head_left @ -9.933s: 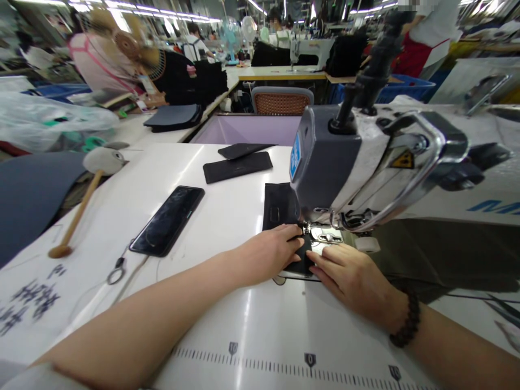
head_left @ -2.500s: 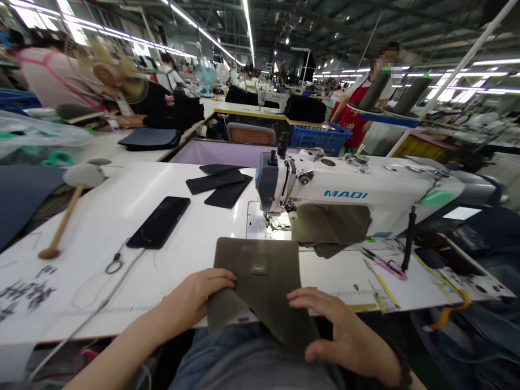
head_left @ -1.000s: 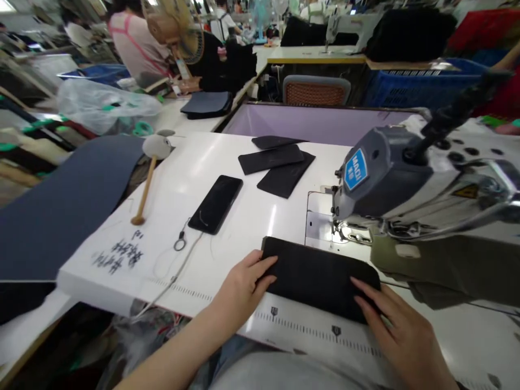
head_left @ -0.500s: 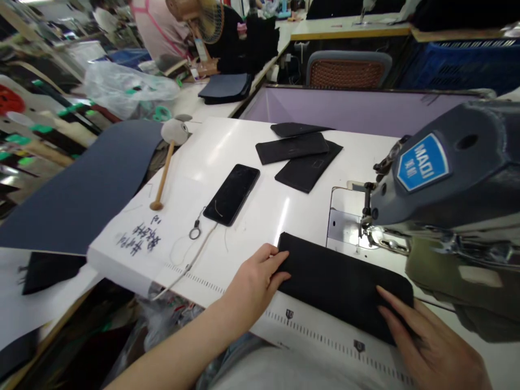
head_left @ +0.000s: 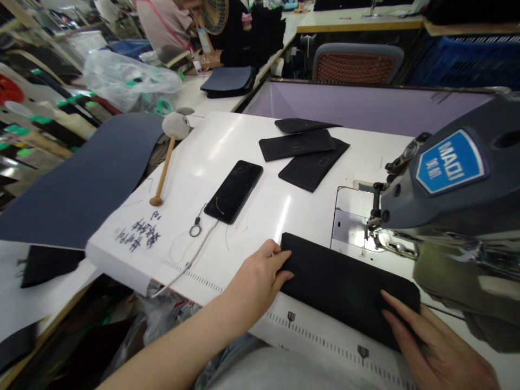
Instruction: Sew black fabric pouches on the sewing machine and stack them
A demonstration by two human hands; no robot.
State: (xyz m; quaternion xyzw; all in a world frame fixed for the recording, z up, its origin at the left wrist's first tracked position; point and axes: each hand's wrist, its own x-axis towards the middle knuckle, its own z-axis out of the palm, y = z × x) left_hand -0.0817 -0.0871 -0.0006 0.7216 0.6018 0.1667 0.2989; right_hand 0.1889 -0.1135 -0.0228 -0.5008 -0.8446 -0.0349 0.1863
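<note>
At the front of a white sewing table (head_left: 252, 230), as the head camera is showing, a long black panel (head_left: 341, 284) is lying slantwise between a printed scale (head_left: 320, 342) and the needle plate (head_left: 349, 227) of a sewing machine (head_left: 450, 184). The left hand (head_left: 258, 279) is gripping the panel's left end, thumb and forefinger extending over the short edge. The right hand (head_left: 442, 346) is resting its thumb and forefinger, slightly spread, on the upper face near the rounded right end; its other fingers are largely hidden, so whether it is gripping or merely pressing cannot be told.

Beyond the panel, three dark pieces (head_left: 300, 149) are lying on the table, two of them overlapping. To their left, a phone (head_left: 234, 192) is lying face up, a strap ring (head_left: 195, 231) trailing near its lower end. Farther left, a mallet (head_left: 166, 170) with a wooden handle is resting beside handwritten marks (head_left: 142, 233). Olive sheets (head_left: 442, 276) are lying beneath the machine's arm. Behind the table, a lilac-lined trough (head_left: 345, 105) is running across, and a chair (head_left: 357, 65) with a woven back is standing beyond it.
</note>
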